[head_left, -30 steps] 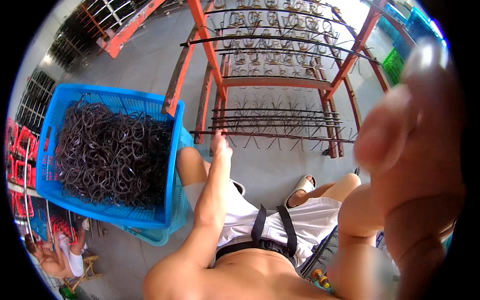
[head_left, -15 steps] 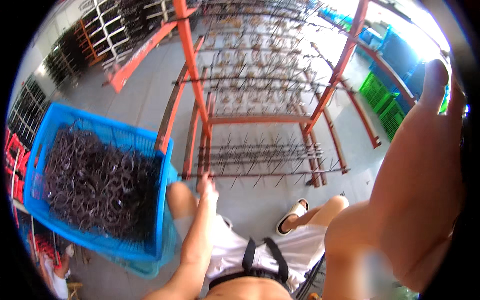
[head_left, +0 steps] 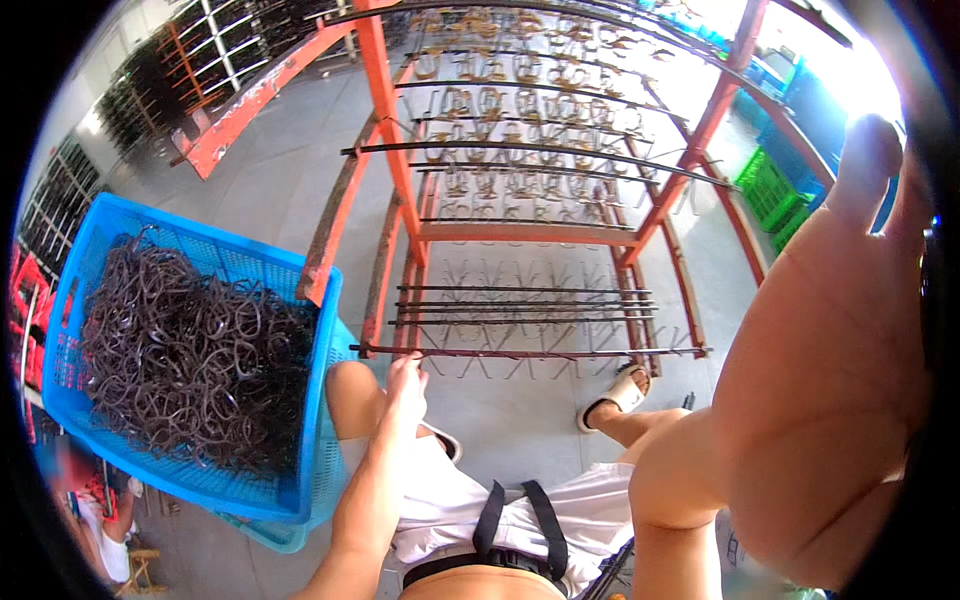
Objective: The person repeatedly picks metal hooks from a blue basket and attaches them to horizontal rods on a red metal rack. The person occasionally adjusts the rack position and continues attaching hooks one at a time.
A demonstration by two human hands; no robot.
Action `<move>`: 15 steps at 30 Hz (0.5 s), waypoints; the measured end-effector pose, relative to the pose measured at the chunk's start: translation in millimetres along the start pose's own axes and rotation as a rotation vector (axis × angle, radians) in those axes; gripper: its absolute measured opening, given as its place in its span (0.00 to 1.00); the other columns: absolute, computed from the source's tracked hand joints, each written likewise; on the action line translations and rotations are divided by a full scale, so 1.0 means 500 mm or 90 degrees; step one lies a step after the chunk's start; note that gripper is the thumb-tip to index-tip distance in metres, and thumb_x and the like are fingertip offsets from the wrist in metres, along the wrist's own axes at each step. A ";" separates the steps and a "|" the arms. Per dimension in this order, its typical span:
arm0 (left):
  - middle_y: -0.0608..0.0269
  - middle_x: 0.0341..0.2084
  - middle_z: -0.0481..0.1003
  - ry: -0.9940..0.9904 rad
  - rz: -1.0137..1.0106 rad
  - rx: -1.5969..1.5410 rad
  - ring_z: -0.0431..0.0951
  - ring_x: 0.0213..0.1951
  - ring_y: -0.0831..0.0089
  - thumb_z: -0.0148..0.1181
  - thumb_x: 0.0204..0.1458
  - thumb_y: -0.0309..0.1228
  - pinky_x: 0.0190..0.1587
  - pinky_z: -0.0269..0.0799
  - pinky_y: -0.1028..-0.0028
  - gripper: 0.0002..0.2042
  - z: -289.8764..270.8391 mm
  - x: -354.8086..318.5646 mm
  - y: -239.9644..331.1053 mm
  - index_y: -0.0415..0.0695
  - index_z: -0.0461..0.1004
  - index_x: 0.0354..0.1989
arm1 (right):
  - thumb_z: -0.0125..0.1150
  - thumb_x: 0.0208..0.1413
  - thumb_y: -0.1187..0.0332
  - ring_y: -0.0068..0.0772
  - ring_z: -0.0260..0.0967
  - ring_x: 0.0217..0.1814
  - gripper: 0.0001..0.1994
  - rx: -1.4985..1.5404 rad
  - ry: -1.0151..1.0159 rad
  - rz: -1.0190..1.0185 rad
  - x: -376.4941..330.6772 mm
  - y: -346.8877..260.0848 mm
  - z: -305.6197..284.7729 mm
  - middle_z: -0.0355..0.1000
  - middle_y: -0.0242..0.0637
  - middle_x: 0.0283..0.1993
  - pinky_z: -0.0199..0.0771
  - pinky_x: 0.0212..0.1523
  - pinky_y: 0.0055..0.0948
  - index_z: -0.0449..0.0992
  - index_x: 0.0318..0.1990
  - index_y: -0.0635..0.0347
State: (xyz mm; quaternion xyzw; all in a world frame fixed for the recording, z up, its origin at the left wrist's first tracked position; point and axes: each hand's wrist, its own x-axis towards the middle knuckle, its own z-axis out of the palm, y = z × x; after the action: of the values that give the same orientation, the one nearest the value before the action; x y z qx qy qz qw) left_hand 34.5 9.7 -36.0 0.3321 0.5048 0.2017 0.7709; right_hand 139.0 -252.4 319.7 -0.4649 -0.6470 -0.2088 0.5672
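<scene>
At the front of an orange metal rack (head_left: 520,235), my left hand (head_left: 405,385) is closed on a long dark hook rod (head_left: 530,353) near its left end. The rod lies low across the rack, with thin bent wire hooks sticking out along it. Several similar rods (head_left: 525,305) lie behind it. My right hand (head_left: 825,390) is raised very close on the right, large and soft in the picture. Its visible fingers stretch upward with a gap between them, and I see nothing held there; some fingertips run out of view.
To my left stands a blue plastic basket (head_left: 325,400) heaped with dark curved pieces (head_left: 200,360). Higher rack rods carry yellowish ring-like pieces (head_left: 490,105). Green crates (head_left: 770,190) stand at the right. Another person (head_left: 105,530) is at the lower left.
The view has shifted slightly and sharpened. My right foot appears farther right and forward. My left hand remains on the front rod, and my right hand is still raised.
</scene>
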 end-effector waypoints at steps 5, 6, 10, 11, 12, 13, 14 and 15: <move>0.61 0.31 0.74 -0.094 0.318 0.182 0.74 0.32 0.76 0.53 0.51 0.22 0.36 0.73 0.77 0.05 -0.078 -0.163 0.132 0.37 0.70 0.37 | 0.54 0.55 0.63 0.28 0.60 0.38 0.25 0.055 -0.013 0.015 -0.007 0.060 0.043 0.60 0.37 0.42 0.63 0.36 0.25 0.57 0.57 0.61; 0.63 0.25 0.74 -0.010 0.479 0.207 0.74 0.26 0.77 0.53 0.52 0.23 0.30 0.73 0.79 0.04 -0.113 -0.159 0.150 0.37 0.70 0.35 | 0.54 0.54 0.63 0.28 0.60 0.38 0.25 0.064 -0.012 0.016 -0.007 0.068 0.049 0.60 0.37 0.42 0.63 0.37 0.26 0.57 0.57 0.61; 0.53 0.30 0.76 0.293 0.488 0.742 0.77 0.32 0.58 0.53 0.51 0.31 0.34 0.72 0.65 0.09 -0.271 -0.101 0.250 0.41 0.71 0.38 | 0.55 0.54 0.63 0.28 0.60 0.38 0.25 0.085 -0.026 0.026 -0.007 0.101 0.072 0.60 0.37 0.42 0.63 0.37 0.26 0.57 0.57 0.61; 0.48 0.34 0.75 0.349 0.405 0.851 0.74 0.39 0.50 0.54 0.49 0.35 0.41 0.69 0.59 0.12 -0.326 -0.057 0.251 0.42 0.71 0.39 | 0.55 0.54 0.63 0.28 0.60 0.38 0.25 0.089 -0.025 0.026 -0.007 0.106 0.071 0.60 0.37 0.42 0.63 0.38 0.26 0.57 0.57 0.62; 0.45 0.36 0.74 0.379 0.239 0.984 0.73 0.44 0.50 0.54 0.48 0.37 0.46 0.67 0.59 0.14 -0.339 -0.046 0.257 0.41 0.71 0.40 | 0.55 0.54 0.63 0.29 0.60 0.39 0.25 0.095 -0.022 0.028 -0.012 0.114 0.072 0.60 0.37 0.42 0.62 0.38 0.26 0.57 0.57 0.62; 0.42 0.40 0.73 0.338 0.138 1.020 0.71 0.47 0.48 0.53 0.48 0.37 0.49 0.65 0.59 0.16 -0.382 -0.020 0.250 0.39 0.71 0.40 | 0.55 0.54 0.63 0.29 0.60 0.39 0.25 0.101 -0.022 0.029 -0.008 0.122 0.073 0.60 0.37 0.42 0.62 0.38 0.26 0.57 0.56 0.62; 0.40 0.42 0.72 0.278 0.071 1.079 0.69 0.48 0.46 0.52 0.49 0.39 0.51 0.64 0.60 0.19 -0.496 0.061 0.215 0.37 0.72 0.43 | 0.55 0.54 0.63 0.29 0.60 0.39 0.25 0.117 -0.015 0.023 -0.003 0.124 0.076 0.60 0.37 0.42 0.62 0.38 0.26 0.57 0.56 0.62; 0.40 0.43 0.72 0.238 0.073 0.971 0.69 0.48 0.47 0.50 0.50 0.41 0.51 0.64 0.60 0.20 -0.490 0.091 0.193 0.36 0.71 0.44 | 0.55 0.54 0.63 0.29 0.60 0.39 0.25 0.104 -0.022 0.035 -0.008 0.131 0.072 0.60 0.37 0.42 0.62 0.39 0.27 0.57 0.56 0.62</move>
State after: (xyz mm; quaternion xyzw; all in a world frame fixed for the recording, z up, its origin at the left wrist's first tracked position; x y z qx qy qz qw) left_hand -168.0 182.1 -62.5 0.7555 0.6072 -0.1085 0.2207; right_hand 174.3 -193.6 289.7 -0.4381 -0.6585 -0.1315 0.5976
